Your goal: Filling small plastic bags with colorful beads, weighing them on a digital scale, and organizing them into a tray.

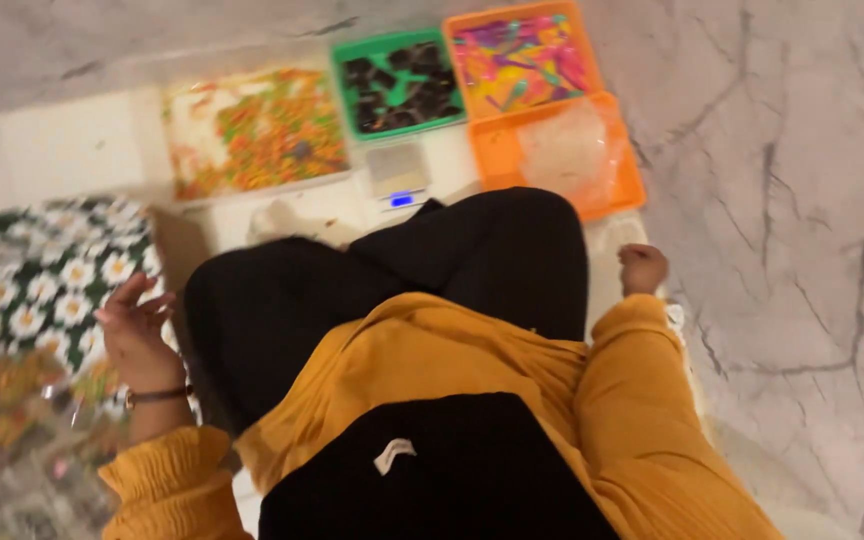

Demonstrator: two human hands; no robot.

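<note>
Left hand (135, 335) spread, released, lower left beside daisy-print cloth (47, 270); right hand (642, 268) clenched, contents not discernible — trays (557, 150) best approached w/ fingers opened.

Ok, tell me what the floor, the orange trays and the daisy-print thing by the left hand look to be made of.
Floor: polished marble or marble-look tile, pale grey with dark veins and a soft sheen.
Orange trays: most likely plastic, with a flat uniform colour and thin moulded rims.
Daisy-print thing, beside the left hand: probably fabric or printed film; the blur leaves that open.
</note>
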